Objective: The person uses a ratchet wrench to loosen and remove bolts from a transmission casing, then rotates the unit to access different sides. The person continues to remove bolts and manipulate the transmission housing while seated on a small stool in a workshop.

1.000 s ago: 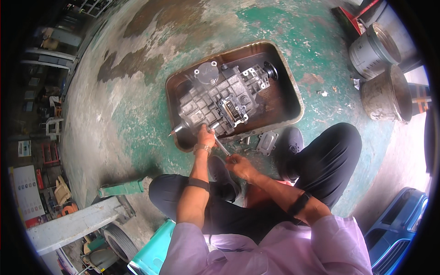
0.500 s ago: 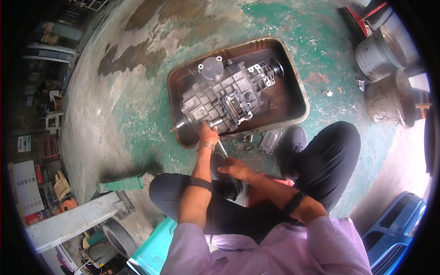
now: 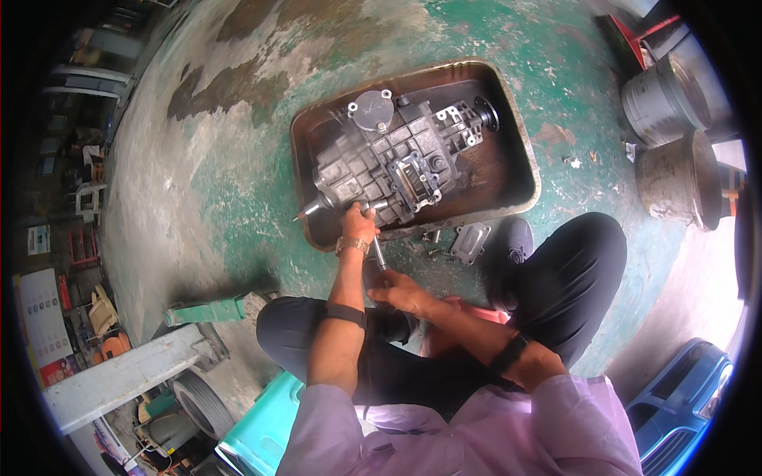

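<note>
A grey metal gearbox (image 3: 373,163) lies in a brown metal tray (image 3: 520,143). Its side opening (image 3: 415,182) shows gears, and a round cover (image 3: 371,111) sits at its far side. My left hand (image 3: 359,224) is closed around the head of a ratchet wrench (image 3: 379,254), against the gearbox's near left side. A silver socket shows just beyond the fingers; what it sits on is hidden. Nearer to me, my right hand (image 3: 403,293) is wrapped round the end of the wrench handle. A loose cover plate (image 3: 471,243) and several bolts (image 3: 432,236) lie on the floor by the tray.
Two buckets, one light grey (image 3: 663,99) and one dirty brown (image 3: 679,181), stand at the right. A green and grey steel lift arm (image 3: 135,369) lies at the lower left, with a tyre (image 3: 202,404) beside it. Blue plastic stools (image 3: 683,404) are at the lower right.
My right hand and the handle's near end have swung slightly to the left. The left hand stays at the wrench head. The whole view has shifted a little.
</note>
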`<move>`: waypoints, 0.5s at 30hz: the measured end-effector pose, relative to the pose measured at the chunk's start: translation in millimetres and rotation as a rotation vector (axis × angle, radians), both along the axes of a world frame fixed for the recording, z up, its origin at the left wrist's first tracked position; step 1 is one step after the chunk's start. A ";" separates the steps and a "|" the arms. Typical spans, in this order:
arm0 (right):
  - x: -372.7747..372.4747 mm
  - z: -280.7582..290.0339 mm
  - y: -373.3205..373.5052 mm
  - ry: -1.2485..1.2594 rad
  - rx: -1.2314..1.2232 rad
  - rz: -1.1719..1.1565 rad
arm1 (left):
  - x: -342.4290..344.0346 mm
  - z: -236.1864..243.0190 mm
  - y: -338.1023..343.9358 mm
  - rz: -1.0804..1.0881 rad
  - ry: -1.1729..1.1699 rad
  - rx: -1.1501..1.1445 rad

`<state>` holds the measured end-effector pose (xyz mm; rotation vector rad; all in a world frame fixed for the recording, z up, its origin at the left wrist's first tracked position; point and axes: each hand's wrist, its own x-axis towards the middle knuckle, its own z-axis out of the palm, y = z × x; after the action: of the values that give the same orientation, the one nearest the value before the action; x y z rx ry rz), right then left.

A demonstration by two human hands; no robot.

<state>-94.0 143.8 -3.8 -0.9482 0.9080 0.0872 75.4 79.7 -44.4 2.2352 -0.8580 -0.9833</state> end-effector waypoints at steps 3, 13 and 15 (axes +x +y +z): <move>0.1 -0.7 1.2 -0.012 0.016 -0.067 | -1.8 0.2 0.8 0.041 0.028 -0.039; -1.2 -16.2 10.0 -0.039 0.047 -0.236 | -5.1 0.0 -0.8 0.040 -0.027 -0.037; -2.9 -16.8 9.0 -0.060 0.075 -0.275 | -5.6 -0.4 -1.3 0.013 -0.071 -0.021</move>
<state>-96.9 152.8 -20.7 -0.7459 0.9652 -0.1398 69.8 78.4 -44.8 2.2670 -0.8792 -0.8888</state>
